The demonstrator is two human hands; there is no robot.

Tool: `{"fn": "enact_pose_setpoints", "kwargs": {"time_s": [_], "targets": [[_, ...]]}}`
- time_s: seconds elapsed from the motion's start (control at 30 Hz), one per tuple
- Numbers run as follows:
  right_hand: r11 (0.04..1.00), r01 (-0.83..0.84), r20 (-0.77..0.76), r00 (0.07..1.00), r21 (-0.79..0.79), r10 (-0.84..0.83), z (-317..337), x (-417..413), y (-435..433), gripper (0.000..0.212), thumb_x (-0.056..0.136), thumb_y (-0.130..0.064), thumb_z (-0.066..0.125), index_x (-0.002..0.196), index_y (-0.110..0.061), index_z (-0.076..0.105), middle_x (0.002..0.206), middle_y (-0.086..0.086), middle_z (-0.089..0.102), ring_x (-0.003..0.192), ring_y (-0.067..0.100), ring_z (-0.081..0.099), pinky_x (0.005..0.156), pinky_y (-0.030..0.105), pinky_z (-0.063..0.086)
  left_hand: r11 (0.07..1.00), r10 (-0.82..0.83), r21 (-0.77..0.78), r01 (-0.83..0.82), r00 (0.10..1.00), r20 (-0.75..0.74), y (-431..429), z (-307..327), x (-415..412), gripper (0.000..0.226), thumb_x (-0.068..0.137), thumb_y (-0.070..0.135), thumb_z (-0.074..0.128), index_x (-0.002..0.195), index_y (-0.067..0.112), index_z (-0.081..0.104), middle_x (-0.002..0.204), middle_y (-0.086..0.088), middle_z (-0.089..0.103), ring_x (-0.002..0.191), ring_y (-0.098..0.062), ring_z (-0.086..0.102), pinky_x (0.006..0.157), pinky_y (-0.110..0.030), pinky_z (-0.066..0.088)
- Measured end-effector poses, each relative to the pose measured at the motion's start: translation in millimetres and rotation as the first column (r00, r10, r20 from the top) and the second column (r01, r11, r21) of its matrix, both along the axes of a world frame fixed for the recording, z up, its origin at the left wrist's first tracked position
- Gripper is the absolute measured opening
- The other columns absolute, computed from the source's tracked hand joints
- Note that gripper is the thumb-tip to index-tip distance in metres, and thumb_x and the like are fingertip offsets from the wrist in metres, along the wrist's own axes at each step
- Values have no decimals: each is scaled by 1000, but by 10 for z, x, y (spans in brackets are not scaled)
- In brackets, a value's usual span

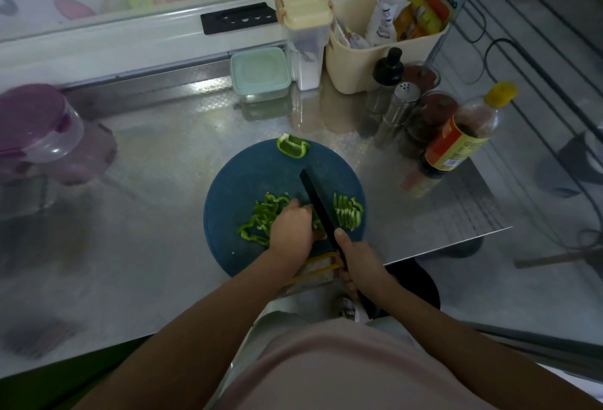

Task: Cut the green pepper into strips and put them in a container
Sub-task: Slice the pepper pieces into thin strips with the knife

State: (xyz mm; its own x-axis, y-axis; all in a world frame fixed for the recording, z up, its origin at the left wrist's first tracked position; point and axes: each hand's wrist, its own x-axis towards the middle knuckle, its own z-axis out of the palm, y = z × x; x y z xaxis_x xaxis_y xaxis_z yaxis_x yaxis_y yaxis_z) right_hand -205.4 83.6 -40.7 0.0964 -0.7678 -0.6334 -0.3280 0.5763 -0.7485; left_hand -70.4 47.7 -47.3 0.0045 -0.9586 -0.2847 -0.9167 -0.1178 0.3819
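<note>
Currently slicing on blue board (pixel 228 187).
Fingers of left hand (pixel 292 230) curled onto pepper piece (pixel 316 224) against knife (pixel 316 200); right hand (pixel 356 257) fingers clamped on its handle; strips (pixel 261 217) lie either side, uncut chunk (pixel 293 146) at far edge.

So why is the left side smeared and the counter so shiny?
Head view: the wide lens bends the window frame; the purple-lidded container at the left edge is blurred, while the blue cutting board and pepper strips mid-frame are sharp; window light glares off the steel counter.
</note>
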Motion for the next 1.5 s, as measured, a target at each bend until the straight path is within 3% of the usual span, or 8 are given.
{"fn": "enact_pose_setpoints", "kwargs": {"time_s": [0.13, 0.27, 0.5, 0.77, 1.03, 1.2, 1.4, 1.5], "targets": [[998, -45, -75, 996, -47, 42, 48, 7, 11, 59, 98, -46, 34, 47, -15, 34, 46, 2, 34, 39, 14, 35, 36, 18, 28, 1000, -13, -2, 13, 1000, 14, 12, 8, 9, 45, 80, 36, 71, 118, 15, 60, 117, -8, 52, 107, -24, 55, 85, -34, 46], [977, -166, -225, 965, -135, 133, 61, 37, 26, 60, 99, -44, 29, 49, -13, 35, 48, 2, 39, 48, 15, 41, 51, 28, 31, 999, -43, -13, 43, 999, 4, 7, 4, 20, 42, 83, 35, 67, 119, 13, 59, 120, -10, 53, 109, -25, 54, 90, -35, 45], [958, -259, -315, 926, -127, 208, 44, 99, 18, 56, 100, -43, 26, 52, -16, 35, 53, 0, 37, 52, 10, 37, 59, 30, 28, 993, -102, 53, 102, 995, -15, -55, 12, 96, 38, 87, 32, 63, 117, 9, 60, 121, -13, 52, 107, -28, 56, 95, -35, 43], [964, -251, -330, 920, -87, 210, 12, 176, -131, 55, 99, -49, 24, 58, -18, 40, 60, 0, 43, 65, 21, 46, 56, 31, 30, 989, -138, 54, 138, 990, 13, -78, -39, 102, 38, 90, 29, 58, 123, 11, 56, 127, -11, 49, 109, -27, 54, 94, -34, 44], [992, -65, -223, 974, -107, 40, -45, -22, -126, 62, 99, -48, 25, 48, -15, 36, 48, 0, 41, 47, 14, 40, 49, 26, 32, 993, -115, 20, 115, 993, 6, 3, -76, 78, 62, 88, 38, 59, 141, 13, 39, 134, -9, 44, 123, -24, 44, 100, -31, 39], [997, -27, -127, 992, -79, 17, -90, -120, -43, 62, 96, -52, 30, 44, -18, 33, 33, -7, 32, 33, 6, 32, 49, 29, 29, 993, -114, -20, 114, 993, 6, -64, -53, 20, 59, 87, 37, 61, 138, 13, 43, 133, -9, 45, 121, -25, 46, 100, -32, 40], [986, -96, -130, 988, -136, 78, 17, -98, -47, 59, 98, -47, 31, 48, -15, 35, 46, 0, 37, 33, 3, 35, 42, 21, 31, 996, -88, -13, 88, 996, -8, -80, -38, 14, 47, 83, 39, 65, 124, 15, 58, 126, -8, 52, 114, -25, 51, 95, -36, 44], [980, -146, -196, 974, -135, 118, -9, -93, -24, 59, 98, -47, 31, 49, -15, 34, 48, 1, 38, 42, 8, 40, 43, 18, 29, 997, -79, -19, 79, 997, 1, -72, -23, 17, 45, 84, 39, 65, 122, 15, 59, 122, -9, 54, 110, -26, 54, 92, -36, 45]]}}
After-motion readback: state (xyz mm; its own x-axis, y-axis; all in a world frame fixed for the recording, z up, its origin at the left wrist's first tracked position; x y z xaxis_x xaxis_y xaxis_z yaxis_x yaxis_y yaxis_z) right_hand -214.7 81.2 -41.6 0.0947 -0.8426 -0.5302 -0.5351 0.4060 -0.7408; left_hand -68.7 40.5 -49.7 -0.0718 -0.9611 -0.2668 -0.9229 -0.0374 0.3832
